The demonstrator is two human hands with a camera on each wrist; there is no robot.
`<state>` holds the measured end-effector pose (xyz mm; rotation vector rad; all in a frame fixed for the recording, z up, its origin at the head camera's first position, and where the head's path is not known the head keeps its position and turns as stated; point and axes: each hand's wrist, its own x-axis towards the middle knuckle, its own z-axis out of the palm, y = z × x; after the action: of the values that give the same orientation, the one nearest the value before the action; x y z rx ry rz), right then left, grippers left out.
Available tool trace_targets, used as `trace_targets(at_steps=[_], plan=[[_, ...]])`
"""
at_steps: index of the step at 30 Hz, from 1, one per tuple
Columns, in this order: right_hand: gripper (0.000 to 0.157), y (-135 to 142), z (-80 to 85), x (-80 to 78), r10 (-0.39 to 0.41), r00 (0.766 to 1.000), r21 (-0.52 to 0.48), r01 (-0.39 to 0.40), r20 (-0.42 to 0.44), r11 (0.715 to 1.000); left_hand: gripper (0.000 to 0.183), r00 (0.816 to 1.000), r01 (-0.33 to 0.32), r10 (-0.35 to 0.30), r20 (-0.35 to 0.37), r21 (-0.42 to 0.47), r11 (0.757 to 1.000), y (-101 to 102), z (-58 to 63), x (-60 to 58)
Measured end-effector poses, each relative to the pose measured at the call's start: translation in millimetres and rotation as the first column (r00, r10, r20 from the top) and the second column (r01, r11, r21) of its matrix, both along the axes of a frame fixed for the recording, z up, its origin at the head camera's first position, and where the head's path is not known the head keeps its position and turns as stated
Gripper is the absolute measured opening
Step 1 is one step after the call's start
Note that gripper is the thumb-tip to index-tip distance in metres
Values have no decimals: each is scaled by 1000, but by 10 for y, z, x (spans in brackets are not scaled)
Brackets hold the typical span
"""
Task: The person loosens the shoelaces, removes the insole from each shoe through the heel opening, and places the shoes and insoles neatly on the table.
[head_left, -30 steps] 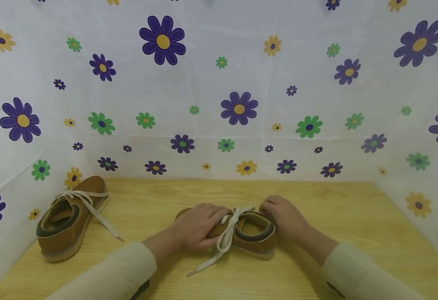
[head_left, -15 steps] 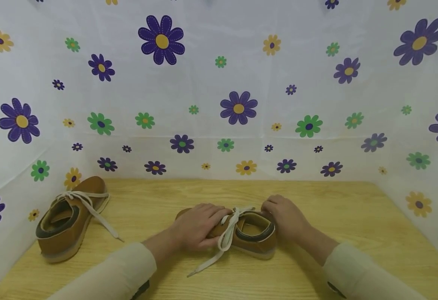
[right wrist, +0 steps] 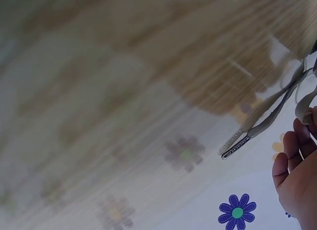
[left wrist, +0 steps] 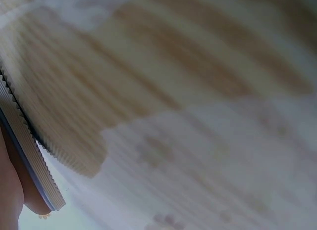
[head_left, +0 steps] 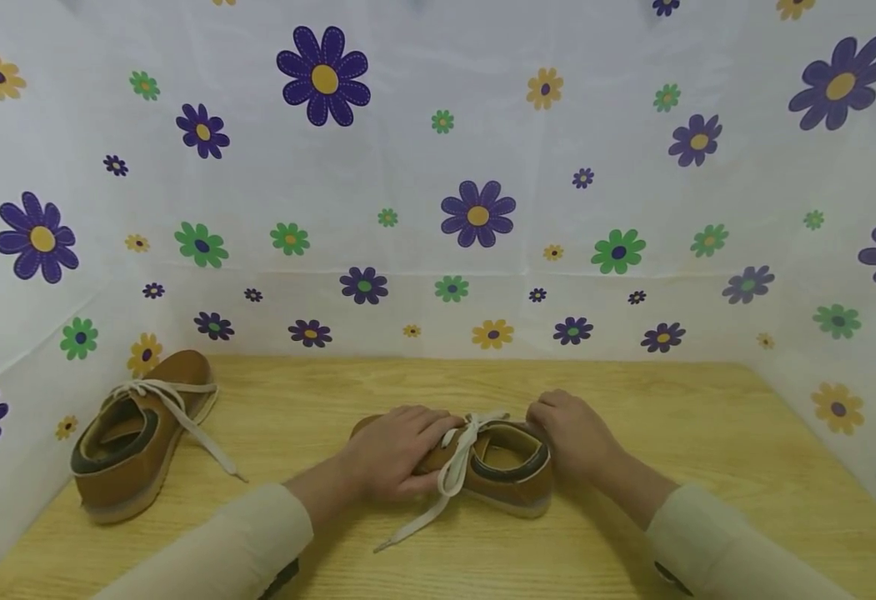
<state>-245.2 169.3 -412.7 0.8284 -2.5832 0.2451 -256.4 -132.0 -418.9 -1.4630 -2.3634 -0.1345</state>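
Note:
A brown leather shoe [head_left: 508, 493] with a dark collar stands mid-table, toe toward the left. My left hand [head_left: 396, 454] holds its front part, fingers over the top and thumb along the near side. In the left wrist view the ribbed sole [left wrist: 32, 158] shows beside that hand [left wrist: 9, 195]. A pale shoelace [head_left: 453, 479] is looped over the tongue, one end hanging onto the table. At the shoe's far side, my right hand [head_left: 573, 437] has curled fingers; the right wrist view shows its fingertips [right wrist: 299, 126] pinching a lace loop [right wrist: 303, 111]. A loose lace end [right wrist: 235, 146] dangles nearby.
A matching brown shoe [head_left: 126, 492] with a trailing lace stands at the table's left side. White flower-printed cloth [head_left: 407, 167] encloses the wooden table [head_left: 708, 467] at the back and both sides.
My right hand has shifted slightly to the right. The left hand and both shoes look unmoved.

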Motion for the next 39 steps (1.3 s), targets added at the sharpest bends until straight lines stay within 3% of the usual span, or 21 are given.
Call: trace_targets(at_steps=[23,39], plan=[[22,6,20,15,-32,994,32,29,101,999,69,1000,-20,21,20,-10,1000,-9,13,11],[20,6,37,19,-69,985,81,57,160,995,66,1000,1,-2,14,16,1000,-15,4,8]])
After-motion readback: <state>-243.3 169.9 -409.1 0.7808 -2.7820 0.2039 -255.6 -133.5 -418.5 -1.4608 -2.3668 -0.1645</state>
